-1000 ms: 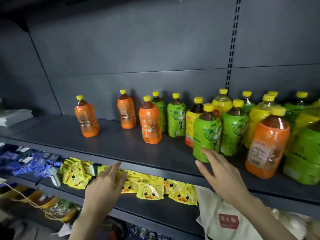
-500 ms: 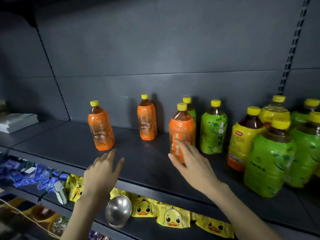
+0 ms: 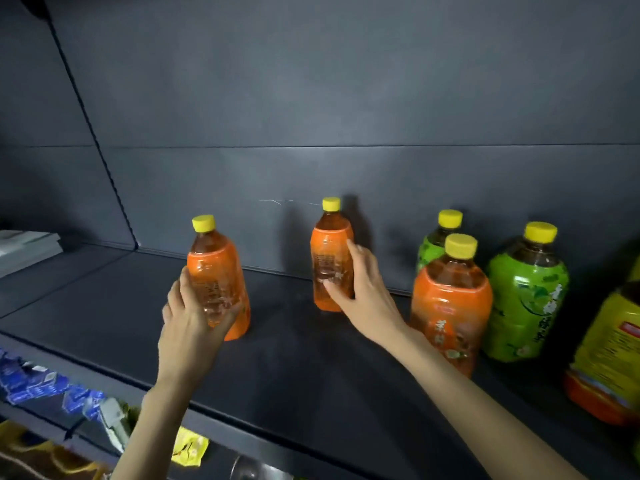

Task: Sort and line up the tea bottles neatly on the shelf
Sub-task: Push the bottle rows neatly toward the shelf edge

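Tea bottles upright on shelf; orange and green mixed at right. Left hand wraps left orange bottle, fingers curled round lower body. Right hand grips far orange bottle by back wall, thumb and fingers closed round it. Likely risks: right forearm passes just beside near orange bottle, so sideways sweep could topple it against green bottle behind; glossy wrap may slip in one-handed grip.

- Yellow-label bottle: cut off by the right edge, cap out of frame.
- Rear green bottle: mostly hidden behind front orange bottle.
- Blue packets: blurred, print unreadable.
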`<state>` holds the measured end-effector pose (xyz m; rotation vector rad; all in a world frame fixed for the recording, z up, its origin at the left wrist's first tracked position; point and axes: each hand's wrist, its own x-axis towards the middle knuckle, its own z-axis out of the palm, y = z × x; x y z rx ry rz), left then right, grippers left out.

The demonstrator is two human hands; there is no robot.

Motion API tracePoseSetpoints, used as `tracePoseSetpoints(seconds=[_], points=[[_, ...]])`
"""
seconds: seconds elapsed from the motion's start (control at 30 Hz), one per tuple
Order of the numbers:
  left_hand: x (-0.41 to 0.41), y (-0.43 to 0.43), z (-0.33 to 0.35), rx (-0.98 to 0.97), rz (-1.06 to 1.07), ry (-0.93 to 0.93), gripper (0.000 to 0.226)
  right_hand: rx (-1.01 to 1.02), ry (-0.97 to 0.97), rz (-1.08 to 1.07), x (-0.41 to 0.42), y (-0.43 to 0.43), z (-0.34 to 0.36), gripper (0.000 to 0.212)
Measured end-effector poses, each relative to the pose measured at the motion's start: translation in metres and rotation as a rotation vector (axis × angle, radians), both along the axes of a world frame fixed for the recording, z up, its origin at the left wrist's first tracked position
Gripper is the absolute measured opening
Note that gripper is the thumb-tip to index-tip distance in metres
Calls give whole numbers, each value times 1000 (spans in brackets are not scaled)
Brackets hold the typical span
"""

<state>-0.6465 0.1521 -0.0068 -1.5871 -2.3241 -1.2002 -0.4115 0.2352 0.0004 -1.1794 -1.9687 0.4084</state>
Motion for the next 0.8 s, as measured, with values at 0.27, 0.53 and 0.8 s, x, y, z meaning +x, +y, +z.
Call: tracePoseSetpoints(seconds=[0.27, 0.53, 0.8], points=[[-57, 56, -6, 67, -465, -571, 130, -135, 306, -133, -49, 62, 6, 103], [-60, 75, -19, 114, -613, -656, 111, -116, 477, -264, -64, 82, 4, 89], [-93, 75, -28, -71, -740, -527, 122, -457, 415, 168, -33, 54, 17, 82]])
